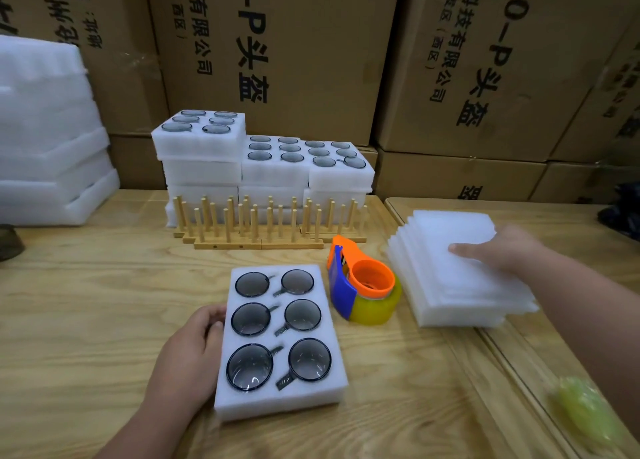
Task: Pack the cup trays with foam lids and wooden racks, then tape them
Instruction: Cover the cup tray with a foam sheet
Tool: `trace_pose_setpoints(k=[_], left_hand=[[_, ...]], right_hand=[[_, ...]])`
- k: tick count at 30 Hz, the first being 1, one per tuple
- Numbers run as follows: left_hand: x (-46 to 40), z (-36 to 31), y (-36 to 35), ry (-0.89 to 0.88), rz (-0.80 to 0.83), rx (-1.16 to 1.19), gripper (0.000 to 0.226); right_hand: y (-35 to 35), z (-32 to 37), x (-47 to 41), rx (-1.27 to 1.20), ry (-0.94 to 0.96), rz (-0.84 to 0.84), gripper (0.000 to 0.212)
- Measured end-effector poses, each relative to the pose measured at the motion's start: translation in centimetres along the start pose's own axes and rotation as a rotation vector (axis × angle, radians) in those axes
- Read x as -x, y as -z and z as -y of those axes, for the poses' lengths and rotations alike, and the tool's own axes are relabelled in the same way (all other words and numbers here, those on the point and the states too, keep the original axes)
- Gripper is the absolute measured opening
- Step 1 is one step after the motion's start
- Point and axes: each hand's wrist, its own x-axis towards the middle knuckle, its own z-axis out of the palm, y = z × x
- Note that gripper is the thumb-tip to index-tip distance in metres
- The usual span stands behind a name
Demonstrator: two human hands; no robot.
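A white foam cup tray (277, 399) with several dark glass cups lies on the table in front of me. My left hand (187, 354) holds its left edge, fingers curled against the side. To the right sits a stack of thin foam lids (450, 285). My right hand (509, 250) lies on the top lid with its thumb pointing left; its fingers are blurred. An orange and blue tape dispenser (360, 282) with yellowish tape stands between tray and lids. Wooden peg racks (259, 230) line up behind.
Stacks of filled foam cup trays (270, 167) stand behind the racks. Thick foam blocks (48, 139) pile up at the far left. Cardboard boxes (485, 77) wall off the back. A blurred yellow-green wad (581, 413) lies at the right front, near a table seam.
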Motion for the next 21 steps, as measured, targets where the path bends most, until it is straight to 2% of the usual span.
trace_pose_setpoints(k=[5,10,14,19,21], left_hand=[[0.1,0.1,0.0,-0.001,-0.01,0.005,0.024],[0.1,0.3,-0.1,0.009,-0.014,0.019,0.023],[0.0,0.3,-0.1,0.003,-0.017,0.015,0.024],[0.0,0.4,-0.2,-0.006,-0.019,0.003,0.023],[-0.1,0.5,-0.3,-0.005,-0.019,0.003,0.024]], right_hand=[[-0.5,-0.1,-0.1,-0.014,0.086,-0.08,0.117],[-0.8,-0.3,-0.1,-0.045,0.124,-0.175,0.114],[-0.6,-0.5,0.0,-0.196,0.129,-0.224,0.088],[0.1,-0.4,0.4,-0.198,0.112,-0.213,0.05],[0.4,-0.2,0.8,-0.244,0.101,-0.188,0.041]])
